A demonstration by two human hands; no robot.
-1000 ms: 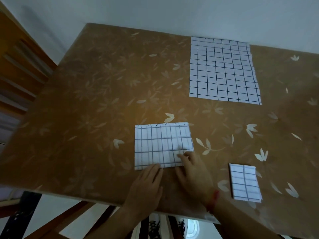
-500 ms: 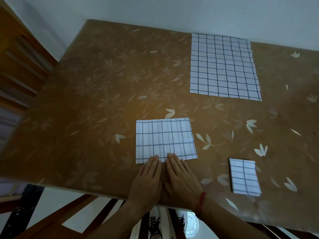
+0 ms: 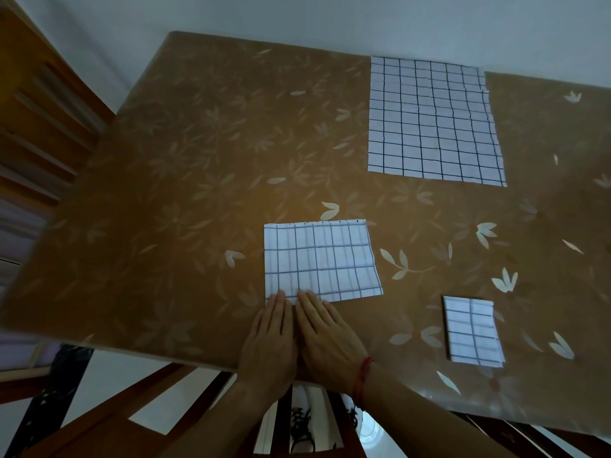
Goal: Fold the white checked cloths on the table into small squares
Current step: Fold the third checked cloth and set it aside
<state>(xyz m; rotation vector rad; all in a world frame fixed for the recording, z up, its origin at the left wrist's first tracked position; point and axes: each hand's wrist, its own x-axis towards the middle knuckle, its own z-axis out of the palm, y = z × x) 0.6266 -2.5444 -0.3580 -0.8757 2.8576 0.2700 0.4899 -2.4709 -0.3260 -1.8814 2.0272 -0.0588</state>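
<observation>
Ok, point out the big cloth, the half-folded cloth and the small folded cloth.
big cloth [image 3: 434,122], head view, its middle.
half-folded cloth [image 3: 320,259], head view, its middle.
small cloth [image 3: 472,330], head view, its middle.

The brown surface [image 3: 198,193], printed with pale leaves, carries three white checked cloths. The large spread cloth [image 3: 433,120] lies flat at 1 o'clock, by the far edge. The half-folded cloth [image 3: 320,259] lies at 6 o'clock, near the front edge. The small folded square [image 3: 472,328] sits at 4 o'clock, apart from both
</observation>
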